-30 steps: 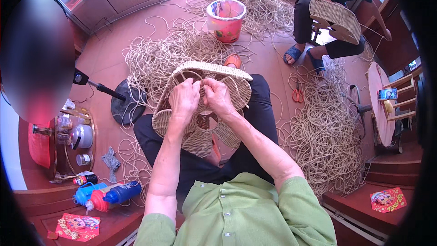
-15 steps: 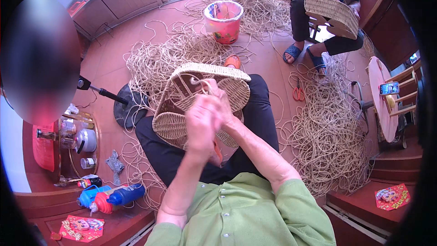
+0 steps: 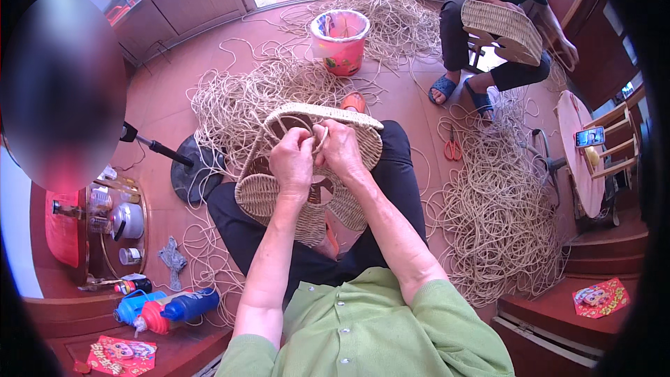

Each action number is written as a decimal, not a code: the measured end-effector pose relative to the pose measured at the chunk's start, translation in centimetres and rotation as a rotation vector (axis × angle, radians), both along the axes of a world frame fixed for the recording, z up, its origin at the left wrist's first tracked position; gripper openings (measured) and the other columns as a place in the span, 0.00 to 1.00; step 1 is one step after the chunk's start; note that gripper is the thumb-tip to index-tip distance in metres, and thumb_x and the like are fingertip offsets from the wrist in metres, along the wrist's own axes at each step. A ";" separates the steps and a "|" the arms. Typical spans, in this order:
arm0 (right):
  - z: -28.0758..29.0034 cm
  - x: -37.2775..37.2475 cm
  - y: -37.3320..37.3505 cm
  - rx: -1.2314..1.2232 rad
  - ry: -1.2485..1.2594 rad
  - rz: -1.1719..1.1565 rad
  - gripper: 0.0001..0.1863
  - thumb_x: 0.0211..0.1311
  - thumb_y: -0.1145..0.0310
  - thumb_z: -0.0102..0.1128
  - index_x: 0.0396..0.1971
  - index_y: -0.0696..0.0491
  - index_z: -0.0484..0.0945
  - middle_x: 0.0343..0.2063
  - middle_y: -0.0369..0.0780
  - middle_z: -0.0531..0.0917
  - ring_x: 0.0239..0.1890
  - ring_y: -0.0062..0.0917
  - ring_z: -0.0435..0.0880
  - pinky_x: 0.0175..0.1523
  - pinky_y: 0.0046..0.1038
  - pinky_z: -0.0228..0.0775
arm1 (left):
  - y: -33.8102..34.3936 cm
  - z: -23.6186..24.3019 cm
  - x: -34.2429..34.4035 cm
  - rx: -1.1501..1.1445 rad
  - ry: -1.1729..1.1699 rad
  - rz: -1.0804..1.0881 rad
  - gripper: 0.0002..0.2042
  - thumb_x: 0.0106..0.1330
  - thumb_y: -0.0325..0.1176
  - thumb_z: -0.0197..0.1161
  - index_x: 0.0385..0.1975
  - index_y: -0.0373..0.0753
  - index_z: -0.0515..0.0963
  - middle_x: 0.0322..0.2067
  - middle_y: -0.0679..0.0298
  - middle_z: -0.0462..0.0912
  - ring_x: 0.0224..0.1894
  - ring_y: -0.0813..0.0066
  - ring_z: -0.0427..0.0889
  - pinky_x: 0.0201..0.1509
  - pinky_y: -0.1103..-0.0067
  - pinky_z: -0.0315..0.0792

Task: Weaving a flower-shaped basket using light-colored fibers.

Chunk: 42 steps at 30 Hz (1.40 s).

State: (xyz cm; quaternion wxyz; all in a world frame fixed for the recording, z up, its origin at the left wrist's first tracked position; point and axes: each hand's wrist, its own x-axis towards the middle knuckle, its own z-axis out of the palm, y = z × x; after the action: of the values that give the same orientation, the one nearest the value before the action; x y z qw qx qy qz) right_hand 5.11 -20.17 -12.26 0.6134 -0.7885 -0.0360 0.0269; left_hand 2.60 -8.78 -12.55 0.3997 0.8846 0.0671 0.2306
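Note:
A woven straw-coloured frame (image 3: 272, 204) with rounded, petal-like panels and a thick braided edge rests tilted across my lap. My left hand (image 3: 293, 162) is over its middle, fingers pinched on a pale cord (image 3: 322, 141). Beside it, my right hand (image 3: 340, 150) also grips the cord, thumb and forefinger pressed together. A loop of the cord curves beyond my left fingertips, above the frame's opening. My hands hide part of the weave beneath them.
Heaps of loose cord (image 3: 499, 237) cover the floor on both sides. Ahead stand a pink bucket (image 3: 344, 56) and orange-handled scissors (image 3: 453, 148). A co-worker at the far right holds another woven piece (image 3: 502, 28). Bottles (image 3: 192, 304) lie at the left; a round stool (image 3: 583, 153) stands right.
My hands were overlapped, the left blurred above the right; they are now side by side, farther forward on the frame. The co-worker's arm has stretched out to the right.

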 end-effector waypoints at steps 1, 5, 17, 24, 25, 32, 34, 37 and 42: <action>0.1 -0.1 0.0 -0.008 -0.018 -0.012 0.13 0.69 0.67 0.52 0.34 0.63 0.79 0.14 0.43 0.81 0.14 0.26 0.82 0.22 0.30 0.73 | -0.3 0.0 0.0 -0.016 0.066 0.031 0.04 0.58 0.29 0.67 0.31 0.39 0.83 0.25 0.63 0.85 0.26 0.78 0.83 0.33 0.77 0.76; 0.1 -1.1 -0.5 -0.342 -0.204 -0.072 0.12 0.69 0.67 0.52 0.36 0.61 0.79 0.16 0.44 0.81 0.16 0.29 0.84 0.25 0.31 0.75 | -0.5 0.6 -0.2 -0.067 0.155 0.109 0.04 0.57 0.32 0.69 0.30 0.42 0.84 0.22 0.63 0.85 0.25 0.75 0.84 0.32 0.76 0.75; -0.2 -2.9 -0.3 0.180 0.085 0.060 0.16 0.67 0.77 0.45 0.51 0.61 0.76 0.28 0.45 0.82 0.19 0.21 0.82 0.27 0.27 0.73 | 0.1 1.5 -1.0 -0.124 -0.064 0.094 0.06 0.61 0.28 0.61 0.36 0.36 0.80 0.31 0.55 0.86 0.34 0.61 0.86 0.39 0.70 0.78; 0.4 -1.2 0.3 0.042 -0.047 0.200 0.15 0.68 0.75 0.44 0.48 0.60 0.78 0.18 0.36 0.78 0.19 0.17 0.77 0.27 0.24 0.71 | 0.1 2.4 2.4 -0.033 0.238 0.034 0.18 0.58 0.22 0.58 0.48 0.37 0.65 0.33 0.48 0.83 0.37 0.55 0.85 0.41 0.65 0.75; 0.3 -1.2 0.2 0.043 -0.046 0.205 0.15 0.68 0.75 0.44 0.48 0.60 0.78 0.18 0.36 0.78 0.19 0.17 0.77 0.27 0.24 0.71 | 0.3 2.2 2.4 -0.133 0.211 -0.009 0.18 0.57 0.21 0.59 0.46 0.38 0.65 0.31 0.51 0.82 0.35 0.60 0.85 0.37 0.67 0.75; -0.2 -1.0 -0.9 0.017 -0.066 0.177 0.12 0.68 0.72 0.48 0.45 0.58 0.79 0.17 0.44 0.80 0.17 0.26 0.82 0.28 0.32 0.73 | 0.7 1.0 -2.0 -1.062 -0.093 -0.024 0.13 0.61 0.16 0.56 0.42 0.36 0.65 0.32 0.53 0.84 0.12 0.84 0.69 0.12 0.87 0.62; -0.1 -0.6 -1.0 -0.009 -0.006 0.201 0.12 0.69 0.72 0.48 0.44 0.56 0.80 0.15 0.42 0.79 0.16 0.24 0.81 0.27 0.31 0.72 | 0.1 1.8 -2.0 -1.034 -0.073 -0.008 0.14 0.62 0.17 0.56 0.45 0.35 0.65 0.32 0.53 0.84 0.13 0.83 0.71 0.13 0.87 0.63; -0.2 -0.4 -0.4 0.025 0.003 0.202 0.11 0.69 0.71 0.47 0.42 0.55 0.80 0.13 0.40 0.78 0.16 0.23 0.81 0.27 0.31 0.72 | 0.0 0.8 -0.7 -0.178 -0.076 0.102 0.23 0.58 0.22 0.63 0.54 0.36 0.65 0.35 0.53 0.85 0.24 0.73 0.84 0.27 0.77 0.77; 0.2 -0.8 -0.5 -0.010 0.017 0.228 0.10 0.69 0.72 0.47 0.41 0.56 0.79 0.16 0.39 0.79 0.16 0.21 0.80 0.28 0.28 0.72 | 0.9 -0.2 0.7 -0.574 -0.156 0.064 0.23 0.55 0.17 0.63 0.52 0.37 0.67 0.34 0.57 0.83 0.23 0.77 0.80 0.26 0.80 0.73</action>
State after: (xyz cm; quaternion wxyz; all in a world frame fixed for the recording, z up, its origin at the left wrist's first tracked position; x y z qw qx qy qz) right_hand 4.34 -20.69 -12.04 0.6028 -0.7820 -0.1201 0.1033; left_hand 3.34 -7.86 -12.74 0.6298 0.7127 0.1265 0.2819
